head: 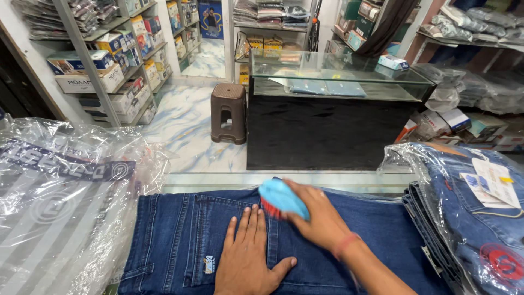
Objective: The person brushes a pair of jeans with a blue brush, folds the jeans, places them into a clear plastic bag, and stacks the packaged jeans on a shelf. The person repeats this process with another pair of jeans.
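Head view: person's two bare hands working on dark blue jeans point(180, 240) spread on a glass counter point(218, 180).
Right hand point(319, 218): fingers wrapped around a blue brush point(283, 198), red bristles down on the denim, near the top edge of the jeans.
Left hand point(248, 257): flat, fingers spread, palm pressed on the jeans just beside the brush.
Right wrist: red thread band point(345, 244).
Jeans: lie flat across the counter, back pocket and small label at left of the left hand.
Left of jeans: clear plastic bags point(60, 202) with folded clothes.
Right of jeans: stack of bagged jeans point(480, 218) with paper tags.
Beyond: black glass-topped display case point(327, 120), brown plastic stool point(229, 112), shelves point(109, 60) with boxes.
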